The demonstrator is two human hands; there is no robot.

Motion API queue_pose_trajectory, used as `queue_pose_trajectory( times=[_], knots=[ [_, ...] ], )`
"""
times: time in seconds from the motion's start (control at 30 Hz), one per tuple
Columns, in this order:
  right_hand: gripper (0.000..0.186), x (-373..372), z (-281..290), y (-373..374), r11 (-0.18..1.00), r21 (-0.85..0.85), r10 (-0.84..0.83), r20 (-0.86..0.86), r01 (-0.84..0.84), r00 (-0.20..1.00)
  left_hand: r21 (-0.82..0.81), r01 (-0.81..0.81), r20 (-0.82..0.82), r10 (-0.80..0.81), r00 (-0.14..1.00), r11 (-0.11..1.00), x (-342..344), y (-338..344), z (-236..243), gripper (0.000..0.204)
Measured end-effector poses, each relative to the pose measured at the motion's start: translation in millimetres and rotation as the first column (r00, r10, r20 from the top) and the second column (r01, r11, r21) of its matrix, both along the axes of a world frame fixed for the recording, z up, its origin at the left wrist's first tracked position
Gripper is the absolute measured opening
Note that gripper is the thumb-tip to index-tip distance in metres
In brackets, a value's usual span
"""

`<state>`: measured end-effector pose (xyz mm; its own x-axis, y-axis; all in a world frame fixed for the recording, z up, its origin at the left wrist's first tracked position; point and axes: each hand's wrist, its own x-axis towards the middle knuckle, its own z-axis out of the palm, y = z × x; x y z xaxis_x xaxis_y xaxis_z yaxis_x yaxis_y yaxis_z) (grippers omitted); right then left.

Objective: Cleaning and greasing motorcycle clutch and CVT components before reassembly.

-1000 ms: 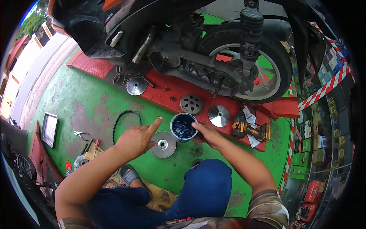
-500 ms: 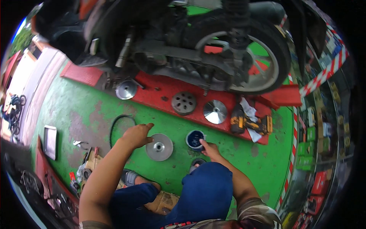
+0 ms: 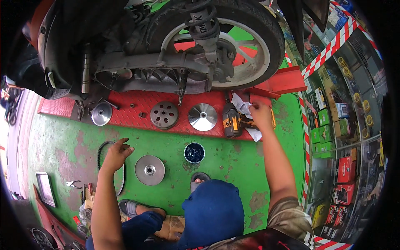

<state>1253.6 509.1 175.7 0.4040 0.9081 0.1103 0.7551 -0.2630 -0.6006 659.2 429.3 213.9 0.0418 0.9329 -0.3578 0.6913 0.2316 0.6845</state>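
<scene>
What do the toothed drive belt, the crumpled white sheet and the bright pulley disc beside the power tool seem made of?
Toothed drive belt: probably rubber, matte black, ridged along its edge.
Crumpled white sheet: thin, matte, creased; paper or cloth, the view leaves it open.
Bright pulley disc: metal, polished, from its fan-shaped glints; which metal, I can't tell.
</scene>
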Motion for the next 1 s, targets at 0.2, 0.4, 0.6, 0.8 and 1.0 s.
queue_pose_trajectory(
  times=[0.2, 0.4, 0.6, 0.8, 1.0],
  knots=[
    [0.039, 52.3, -77.2, 58.6, 0.931, -0.258, 0.309, 0.179, -0.259, 0.934, 0.039, -0.136, 0.199, 0.125, 0.972, 0.99, 12.0, 5.3, -7.9, 0.06],
    [0.036, 96.7, -75.9, 64.4, 0.944, 0.18, -0.246, -0.174, 0.276, 0.954, -0.105, -0.175, 0.41, 0.203, 0.889, 0.979, 36.4, -0.3, 1.5, 0.062],
    [0.043, 51.6, 7.5, 37.2, 0.716, 0.338, -0.099, -0.817, 0.611, 0.569, -0.286, -0.143, 0.824, 0.32, 0.469, 0.947, 70.9, -2.1, 3.1, 0.081],
    [0.033, -15.1, 133.5, -31.7, 0.72, 0.58, 0.077, -0.612, 0.381, 0.787, -0.413, 0.056, 0.857, 0.408, -0.316, 0.909, 125.1, -5.0, -8.4, 0.106],
    [0.025, -133.3, 109.3, -98.8, 0.87, 0.19, 0.466, -0.622, -0.456, 0.63, -0.445, 0.184, 0.853, 0.478, -0.211, 0.876, 190.6, -22.6, -7.8, 0.107]
  ],
)
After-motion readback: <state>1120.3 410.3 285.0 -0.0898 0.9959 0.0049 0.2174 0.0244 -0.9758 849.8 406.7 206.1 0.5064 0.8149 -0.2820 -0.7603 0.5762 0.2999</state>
